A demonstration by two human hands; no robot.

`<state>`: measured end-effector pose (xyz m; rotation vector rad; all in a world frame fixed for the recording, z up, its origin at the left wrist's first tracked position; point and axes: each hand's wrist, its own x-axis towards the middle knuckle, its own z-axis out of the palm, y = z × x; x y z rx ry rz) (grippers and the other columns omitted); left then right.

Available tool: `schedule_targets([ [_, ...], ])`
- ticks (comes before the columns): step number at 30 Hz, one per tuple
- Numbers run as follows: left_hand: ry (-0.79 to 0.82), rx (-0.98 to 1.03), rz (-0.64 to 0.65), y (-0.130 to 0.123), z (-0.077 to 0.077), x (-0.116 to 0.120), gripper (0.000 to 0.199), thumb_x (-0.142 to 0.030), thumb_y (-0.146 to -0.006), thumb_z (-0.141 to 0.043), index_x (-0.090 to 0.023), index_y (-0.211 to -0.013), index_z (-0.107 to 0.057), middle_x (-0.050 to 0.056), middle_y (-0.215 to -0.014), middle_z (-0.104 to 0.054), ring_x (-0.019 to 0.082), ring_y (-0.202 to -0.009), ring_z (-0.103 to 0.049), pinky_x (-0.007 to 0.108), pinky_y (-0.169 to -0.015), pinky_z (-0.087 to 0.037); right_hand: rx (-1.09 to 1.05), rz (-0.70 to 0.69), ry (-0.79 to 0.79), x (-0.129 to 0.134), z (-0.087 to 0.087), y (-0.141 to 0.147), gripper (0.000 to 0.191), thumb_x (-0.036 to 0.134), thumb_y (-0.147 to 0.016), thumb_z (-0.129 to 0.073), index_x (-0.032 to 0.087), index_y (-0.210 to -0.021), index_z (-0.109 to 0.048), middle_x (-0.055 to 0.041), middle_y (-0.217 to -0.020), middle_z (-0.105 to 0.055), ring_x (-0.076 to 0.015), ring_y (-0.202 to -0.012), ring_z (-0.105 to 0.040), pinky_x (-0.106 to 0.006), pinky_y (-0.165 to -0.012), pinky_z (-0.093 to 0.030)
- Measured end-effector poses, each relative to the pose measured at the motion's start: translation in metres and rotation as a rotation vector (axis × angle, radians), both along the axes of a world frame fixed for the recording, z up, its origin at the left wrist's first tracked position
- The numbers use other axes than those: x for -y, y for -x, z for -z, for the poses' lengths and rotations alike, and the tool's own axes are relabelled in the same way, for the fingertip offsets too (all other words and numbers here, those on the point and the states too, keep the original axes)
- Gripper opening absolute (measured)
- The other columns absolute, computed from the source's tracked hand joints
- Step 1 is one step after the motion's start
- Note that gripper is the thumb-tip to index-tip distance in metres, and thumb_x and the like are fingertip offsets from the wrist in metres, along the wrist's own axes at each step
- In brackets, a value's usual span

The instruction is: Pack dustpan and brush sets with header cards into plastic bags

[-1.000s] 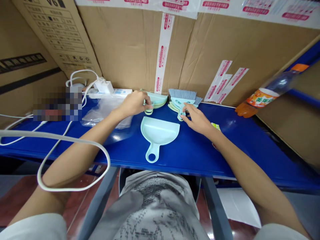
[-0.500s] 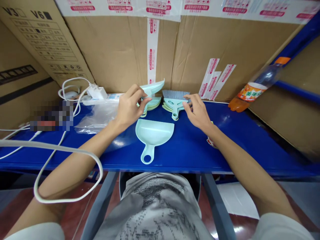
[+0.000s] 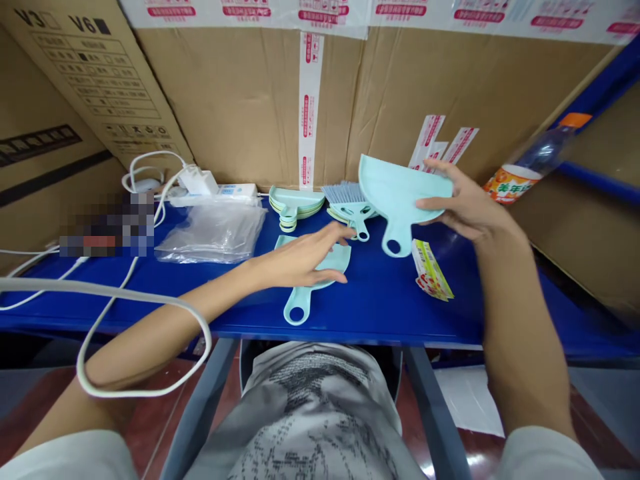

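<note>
A light-green dustpan (image 3: 393,183) is raised over the right half of the table, its handle hanging down. My right hand (image 3: 463,200) grips it by the right side, thumb in front. My left hand (image 3: 320,257) is open, thumb apart from the fingers. It hovers over a second dustpan (image 3: 301,297) on the table and partly covers it. Its fingertips are close to the handle of a brush (image 3: 356,212) with grey bristles, which rests on a pile at the back. Left of that pile stands a stack of dustpans (image 3: 297,198).
A clear plastic bag (image 3: 215,230) lies at left, near a white charger (image 3: 197,180) and loose white cables. A green-yellow packet (image 3: 433,270) lies at right. An orange drink bottle (image 3: 517,177) leans in the right corner. Cardboard (image 3: 240,107) walls the blue table's back.
The raised dustpan has passed from my left hand to my right and moved right. My left hand has come down and right, over the dustpan on the table.
</note>
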<state>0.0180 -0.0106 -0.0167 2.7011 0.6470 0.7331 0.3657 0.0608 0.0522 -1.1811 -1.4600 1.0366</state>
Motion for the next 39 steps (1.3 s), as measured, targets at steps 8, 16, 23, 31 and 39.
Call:
schedule_targets([
  [8, 0.177, -0.425, -0.177, 0.019, -0.003, -0.005, 0.07, -0.07, -0.106, -0.061, -0.019, -0.153, -0.066, 0.02, -0.164, -0.061, 0.042, -0.156, -0.055, 0.053, -0.125, -0.048, 0.318, -0.29, 0.252, 0.019, -0.014, -0.012, 0.043, 0.042, -0.066, -0.104, 0.022, -0.101, -0.088, -0.0073, -0.092, -0.079, -0.0179, -0.073, -0.072, -0.025, -0.056, -0.06],
  [16, -0.007, -0.275, -0.145, 0.005, -0.004, 0.002, 0.066, -0.034, -0.109, -0.064, -0.017, -0.17, -0.046, 0.021, -0.182, -0.036, 0.036, -0.168, -0.039, 0.053, -0.133, -0.04, 0.48, -0.608, 0.48, 0.037, -0.008, 0.014, 0.085, 0.048, -0.072, -0.101, 0.027, -0.15, -0.075, -0.0062, -0.097, -0.084, -0.0241, -0.07, -0.079, -0.034, -0.056, -0.066],
  [23, -0.036, -0.192, 0.098, -0.01, 0.006, 0.008, 0.032, -0.031, -0.113, -0.057, -0.015, -0.126, -0.083, 0.023, -0.158, -0.066, 0.038, -0.153, -0.058, 0.058, -0.126, -0.051, 0.641, -0.492, 0.161, 0.01, 0.013, 0.007, 0.085, 0.054, -0.092, -0.085, 0.026, -0.167, -0.057, 0.0026, -0.063, -0.072, -0.011, -0.036, -0.05, -0.021, -0.034, -0.037],
  [31, 0.061, -0.15, 0.186, -0.009, 0.005, 0.006, 0.028, -0.033, -0.109, -0.069, -0.018, -0.124, -0.086, 0.021, -0.16, -0.064, 0.036, -0.155, -0.058, 0.056, -0.129, -0.05, 0.766, 0.03, -0.271, -0.02, 0.062, 0.038, 0.078, 0.039, -0.093, -0.079, 0.019, -0.165, -0.057, -0.0084, -0.093, -0.084, -0.0283, -0.089, -0.078, -0.044, -0.093, -0.061],
  [39, 0.172, -0.152, 0.251, -0.01, 0.006, 0.0, 0.026, -0.033, -0.107, -0.073, -0.019, -0.123, -0.087, 0.02, -0.156, -0.068, 0.031, -0.155, -0.059, 0.049, -0.134, -0.044, 0.132, 0.069, -0.115, -0.032, 0.069, 0.051, 0.079, 0.046, -0.075, -0.089, 0.026, -0.145, -0.058, -0.001, -0.086, -0.073, -0.0165, -0.064, -0.062, -0.028, -0.055, -0.049],
])
